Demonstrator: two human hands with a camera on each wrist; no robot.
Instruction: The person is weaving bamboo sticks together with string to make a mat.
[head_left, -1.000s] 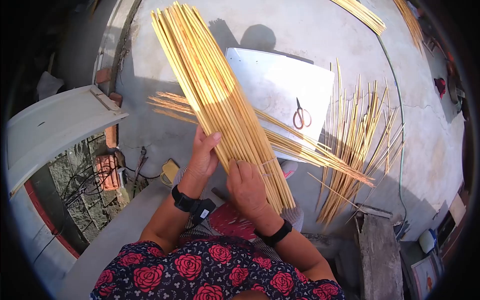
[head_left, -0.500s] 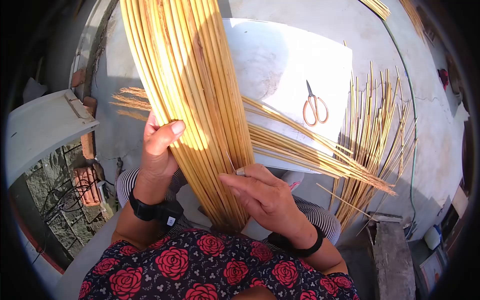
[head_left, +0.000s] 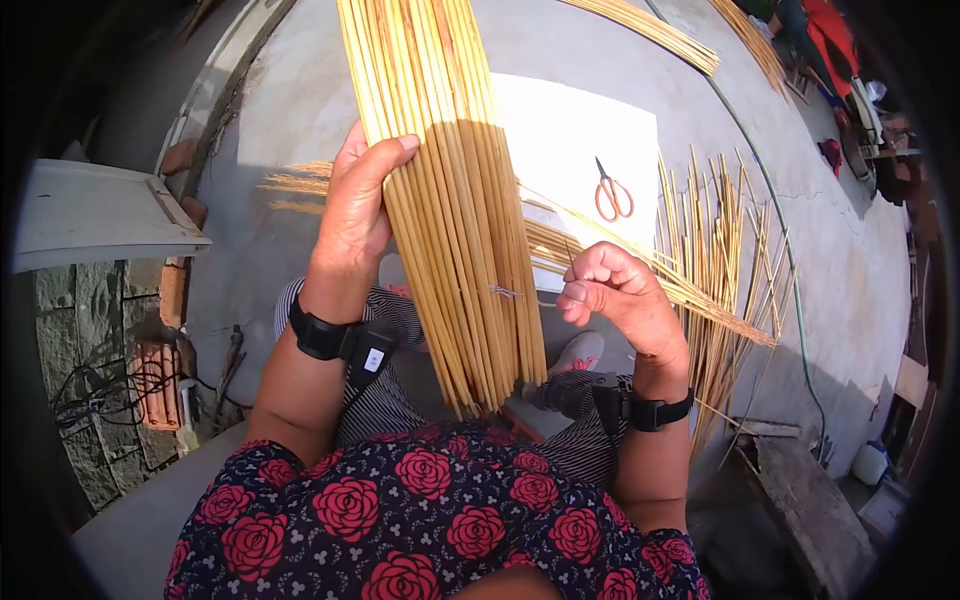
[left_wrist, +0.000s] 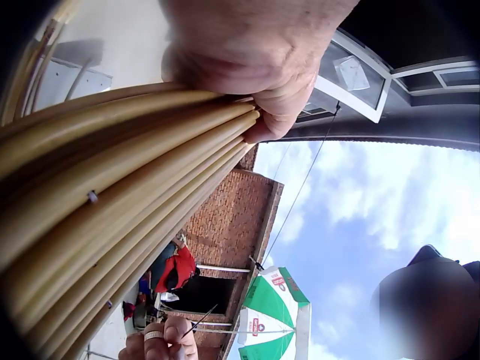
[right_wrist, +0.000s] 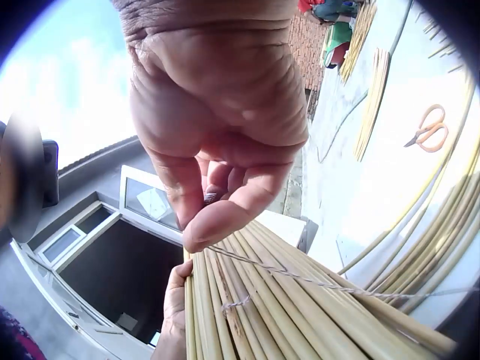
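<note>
My left hand [head_left: 355,205] grips the left edge of a flat panel of straight yellow stalks [head_left: 440,210], thumb on top. The panel stands slanted over my lap. Off its right edge, my right hand [head_left: 620,295] pinches a thin needle [left_wrist: 204,318] between thumb and fingers. A metal ring [left_wrist: 154,335] is on one of its fingers. From the stalks' side, a twisted white thread [right_wrist: 322,280] runs across the right wrist view near the fingertips. A short thread stitch [head_left: 503,292] shows across the lower stalks.
Scissors [head_left: 612,195] with orange handles lie on a white board [head_left: 575,125] on the concrete floor. Loose stalks with brushy ends [head_left: 735,325] cross behind the panel. More thin stalks [head_left: 715,220] are spread to the right, beside a green hose [head_left: 785,235]. A wooden plank [head_left: 810,510] is lower right.
My right hand has left the panel's face and drawn out to the right with the needle. The panel has shifted and tilted, my left hand still gripping its left edge.
</note>
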